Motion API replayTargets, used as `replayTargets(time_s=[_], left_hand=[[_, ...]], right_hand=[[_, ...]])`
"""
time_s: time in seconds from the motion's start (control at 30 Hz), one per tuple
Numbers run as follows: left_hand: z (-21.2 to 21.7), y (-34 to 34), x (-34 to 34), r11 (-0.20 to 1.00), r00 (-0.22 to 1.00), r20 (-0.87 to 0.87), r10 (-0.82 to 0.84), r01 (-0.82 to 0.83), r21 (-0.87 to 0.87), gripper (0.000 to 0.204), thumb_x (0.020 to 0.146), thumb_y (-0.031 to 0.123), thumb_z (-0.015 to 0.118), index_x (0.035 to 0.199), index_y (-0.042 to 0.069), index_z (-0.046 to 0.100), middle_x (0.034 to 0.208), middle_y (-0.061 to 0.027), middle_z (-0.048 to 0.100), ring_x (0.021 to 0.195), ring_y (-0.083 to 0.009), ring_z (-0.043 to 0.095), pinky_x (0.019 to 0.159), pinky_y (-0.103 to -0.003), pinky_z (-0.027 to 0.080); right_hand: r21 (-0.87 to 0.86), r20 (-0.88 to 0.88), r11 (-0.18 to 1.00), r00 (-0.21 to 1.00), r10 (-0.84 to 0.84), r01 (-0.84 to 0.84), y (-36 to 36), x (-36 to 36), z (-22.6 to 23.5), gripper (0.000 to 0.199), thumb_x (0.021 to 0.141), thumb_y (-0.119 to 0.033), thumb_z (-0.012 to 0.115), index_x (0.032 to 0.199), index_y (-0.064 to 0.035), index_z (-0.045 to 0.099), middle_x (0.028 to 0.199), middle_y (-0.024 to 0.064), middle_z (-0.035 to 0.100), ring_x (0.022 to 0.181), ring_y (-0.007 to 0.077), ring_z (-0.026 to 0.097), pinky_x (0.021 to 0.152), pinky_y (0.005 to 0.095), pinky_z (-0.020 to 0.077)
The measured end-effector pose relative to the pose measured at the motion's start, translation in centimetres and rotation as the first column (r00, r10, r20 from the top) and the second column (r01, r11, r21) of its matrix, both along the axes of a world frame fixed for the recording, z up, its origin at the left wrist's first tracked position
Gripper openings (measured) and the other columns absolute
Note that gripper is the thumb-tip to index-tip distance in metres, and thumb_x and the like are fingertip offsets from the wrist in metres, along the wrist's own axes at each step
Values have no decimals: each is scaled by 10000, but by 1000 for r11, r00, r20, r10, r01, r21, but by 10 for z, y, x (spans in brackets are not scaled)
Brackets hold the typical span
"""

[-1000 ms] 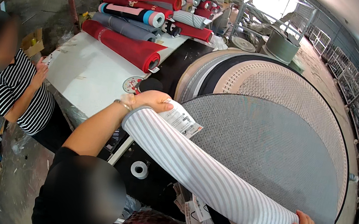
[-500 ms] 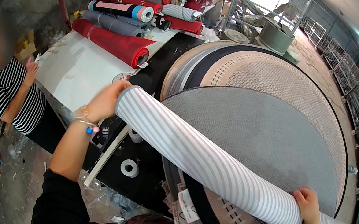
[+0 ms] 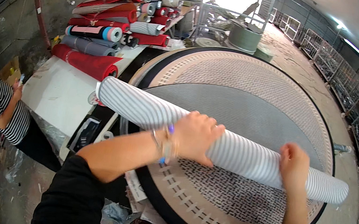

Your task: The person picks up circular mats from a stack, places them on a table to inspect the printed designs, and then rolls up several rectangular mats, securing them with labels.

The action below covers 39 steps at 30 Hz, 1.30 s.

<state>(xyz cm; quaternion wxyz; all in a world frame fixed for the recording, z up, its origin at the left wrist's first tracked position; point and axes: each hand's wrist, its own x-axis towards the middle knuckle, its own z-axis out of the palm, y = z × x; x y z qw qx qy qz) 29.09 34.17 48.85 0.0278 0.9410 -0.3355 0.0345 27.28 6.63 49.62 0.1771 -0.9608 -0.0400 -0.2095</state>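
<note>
A rolled rug (image 3: 247, 159), striped grey and white outside, lies slantwise across a stack of round rugs. The flat grey part of the rug (image 3: 219, 102) spreads out beyond the roll. My left hand (image 3: 197, 136) rests on the middle of the roll, fingers spread across it and thumb apart. Toward the right end, my right hand (image 3: 294, 164) is closed over the roll with its fingers curled; its fingertips are partly hidden. Below the roll shows the top round rug (image 3: 241, 198), beige with a black woven pattern, dashed lines and a dark border.
Rolled rugs in several colours are heaped at the back left, with a red roll (image 3: 86, 61) at the front of a white table (image 3: 54, 96). A person in a striped top (image 3: 5, 104) stands at the left. Metal racks (image 3: 346, 78) line the right side.
My left hand has left the roll's left end and moved right to its middle. My right hand has shifted slightly on the roll. The view has turned, and the roll lies farther forward.
</note>
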Motion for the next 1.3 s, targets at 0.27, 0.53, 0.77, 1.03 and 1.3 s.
replayTargets(time_s=[0.27,0.53,0.77,1.03,1.3], left_hand=[[19,-27,113,997,985,-152,-83,81,-16,861,589,565,641,1201,17,383,1117,-173,474,1022,-270,481,840,-391,394],[-9,-67,139,999,964,259,-51,49,14,801,476,381,755,1115,35,418,1009,-147,503,987,-272,487,832,-406,371],[-15,-40,111,972,940,304,-156,200,-119,322,593,149,611,865,41,476,658,-131,580,637,-298,589,556,-386,460],[-7,-2,-88,938,938,296,-180,254,-234,235,657,152,512,833,3,558,492,-82,511,403,-212,502,380,-318,387],[26,56,-64,943,964,110,-240,259,-207,310,602,217,636,824,28,532,771,-119,550,754,-272,556,677,-366,441]], right_hand=[[-257,63,960,989,134,-114,-25,57,-17,488,793,-445,460,1062,-48,547,1029,170,559,993,293,510,878,394,343],[-125,-557,992,829,-52,-22,-26,205,6,464,768,-420,438,942,-21,599,977,200,576,917,323,552,773,359,418],[-272,-589,789,743,316,-551,-36,188,-3,288,790,-237,415,833,-4,579,864,209,574,793,339,556,697,390,425],[-5,-514,910,781,354,-415,29,-55,17,259,833,-232,408,870,-57,595,756,206,571,749,374,545,662,398,435],[250,-610,935,709,354,-251,39,-23,2,356,856,-238,346,917,36,565,845,161,601,764,255,566,707,308,412]])
